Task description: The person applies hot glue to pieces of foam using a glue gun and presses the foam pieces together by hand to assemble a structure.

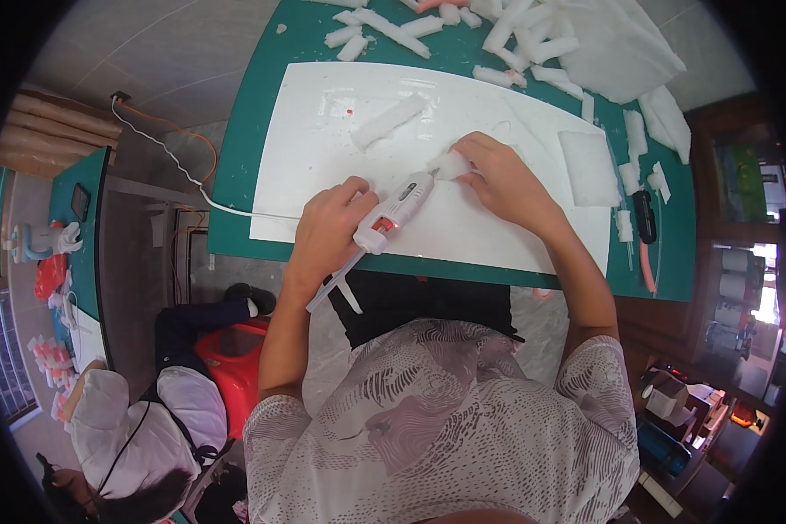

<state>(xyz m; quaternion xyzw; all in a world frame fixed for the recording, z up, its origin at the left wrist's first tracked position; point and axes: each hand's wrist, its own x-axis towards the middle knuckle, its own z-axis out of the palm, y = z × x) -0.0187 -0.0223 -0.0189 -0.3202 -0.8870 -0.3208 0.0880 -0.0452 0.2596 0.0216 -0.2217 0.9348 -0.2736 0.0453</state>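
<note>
My left hand (325, 229) is closed round the handle of a white hot glue gun (400, 206), its palm and most of the handle hidden from above. A clear glue stick (334, 281) sticks out of the gun's rear end, toward me. The nozzle points away and to the right, up against a small white piece of fluffy foam (448, 166). My right hand (508, 185) pinches that piece between thumb and fingers just above the white board (314, 157). Whether glue is coming out is too small to tell.
A loose foam strip (391, 120) lies on the board, and a foam rectangle (585, 168) at its right. Foam strips (402, 35) litter the green tabletop (236, 201). A black-handled tool (644, 217) lies right. The gun's white cord (236, 211) runs left. Another person (135, 428) sits lower left.
</note>
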